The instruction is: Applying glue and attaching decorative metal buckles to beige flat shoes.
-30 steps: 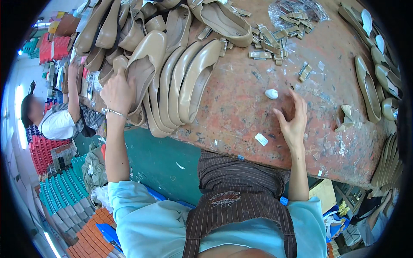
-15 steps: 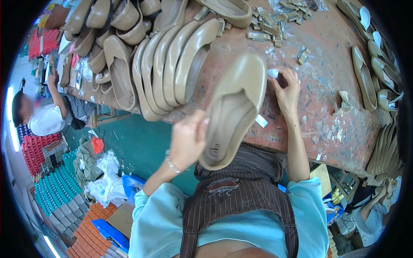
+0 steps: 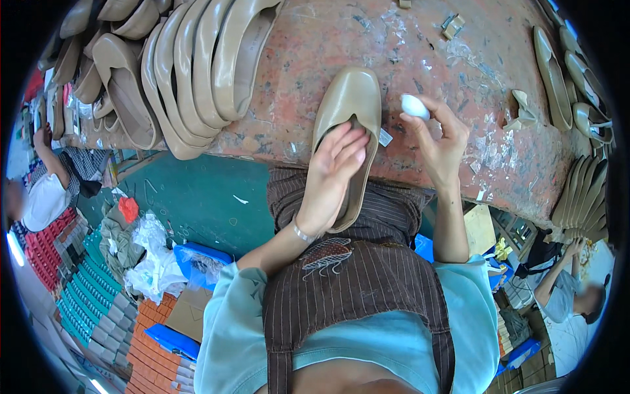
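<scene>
A beige slip-on shoe [image 3: 348, 95] rests on the near edge of the worktable, toe pointing away from me, its heel reaching past the edge over my lap. Over its opening lies my left hand [image 3: 333, 161], fingers stretched out and not gripping; they are slightly blurred. To the right of the shoe, my right hand [image 3: 443, 138] is raised with thumb and forefinger closed on a small white rounded piece [image 3: 415, 107]. That piece is apart from the shoe, and its exact kind cannot be made out.
Beige shoes [image 3: 197, 72] stand in a leaning row at the left, with more piled behind. Other shoes [image 3: 552, 79] line the right side of the worktable [image 3: 308, 39]. A crumpled beige scrap [image 3: 522, 111] and a small tan clip-like piece [image 3: 453, 26] lie there. Two people are at the sides.
The shoe has come down from the air onto the table edge. My left hand has let go of its side and opened over it. My right hand has lifted the white piece.
</scene>
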Motion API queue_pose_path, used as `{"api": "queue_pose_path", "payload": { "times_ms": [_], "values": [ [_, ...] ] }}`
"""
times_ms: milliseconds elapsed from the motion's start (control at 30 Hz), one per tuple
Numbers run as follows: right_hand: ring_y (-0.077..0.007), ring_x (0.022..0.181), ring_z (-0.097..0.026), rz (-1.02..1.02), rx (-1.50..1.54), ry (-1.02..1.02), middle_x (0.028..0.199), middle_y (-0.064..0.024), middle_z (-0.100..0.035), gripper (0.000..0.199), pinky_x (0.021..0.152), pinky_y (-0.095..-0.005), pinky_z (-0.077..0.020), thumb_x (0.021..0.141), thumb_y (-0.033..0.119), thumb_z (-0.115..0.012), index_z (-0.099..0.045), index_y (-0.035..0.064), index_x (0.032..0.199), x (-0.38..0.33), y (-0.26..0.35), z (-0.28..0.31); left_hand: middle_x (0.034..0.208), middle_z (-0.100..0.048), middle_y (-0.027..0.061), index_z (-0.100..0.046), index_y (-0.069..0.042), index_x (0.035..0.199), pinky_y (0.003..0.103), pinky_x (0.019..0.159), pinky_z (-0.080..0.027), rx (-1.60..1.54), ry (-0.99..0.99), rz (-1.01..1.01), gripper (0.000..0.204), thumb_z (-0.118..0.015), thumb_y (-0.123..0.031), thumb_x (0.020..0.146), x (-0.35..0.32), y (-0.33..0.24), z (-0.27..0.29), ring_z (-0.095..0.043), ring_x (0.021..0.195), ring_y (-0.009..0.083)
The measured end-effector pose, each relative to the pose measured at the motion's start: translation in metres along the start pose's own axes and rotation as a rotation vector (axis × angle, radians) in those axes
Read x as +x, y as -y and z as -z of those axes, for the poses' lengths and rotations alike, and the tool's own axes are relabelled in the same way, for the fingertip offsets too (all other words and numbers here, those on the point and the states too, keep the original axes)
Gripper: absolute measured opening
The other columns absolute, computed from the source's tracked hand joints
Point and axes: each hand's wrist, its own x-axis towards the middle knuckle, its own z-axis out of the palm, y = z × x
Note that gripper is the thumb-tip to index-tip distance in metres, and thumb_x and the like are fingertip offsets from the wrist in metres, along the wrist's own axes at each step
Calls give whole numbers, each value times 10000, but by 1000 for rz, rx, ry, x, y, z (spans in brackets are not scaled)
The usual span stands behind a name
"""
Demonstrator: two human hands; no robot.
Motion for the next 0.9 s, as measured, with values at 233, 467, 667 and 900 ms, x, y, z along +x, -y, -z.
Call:
{"api": "queue_pose_path", "payload": {
  "times_ms": [233,467,667,900],
  "values": [
    [-225,693,-594,199,-175,84,779,-75,-642,253,602,-320,-477,686,106,-762,-683,49,920,-1,6,-1,1233,-528,126,-436,45,1234,340,1083,-339,-677,87,34,379,-488,78,859,41,20,-6,-473,1205,215],
    [-230,678,-574,242,-241,126,759,-68,-615,242,581,-330,-472,697,143,-754,-678,56,910,3,2,-3,1221,-549,117,-474,42,1190,329,1042,-348,-643,100,-31,343,-502,81,850,38,23,-9,-490,1169,192],
    [-230,651,-556,251,-262,154,735,-61,-593,208,561,-333,-462,718,164,-739,-677,65,891,6,3,-4,1228,-548,117,-473,36,1195,340,1054,-334,-631,67,-29,345,-501,70,853,39,21,-11,-483,1180,203],
    [-234,640,-550,271,-292,177,732,-55,-584,202,558,-339,-460,711,145,-735,-671,67,886,10,5,-6,1250,-531,136,-456,42,1217,346,1061,-327,-615,93,-36,370,-498,70,851,40,20,-10,-474,1190,213]
  ]
}}
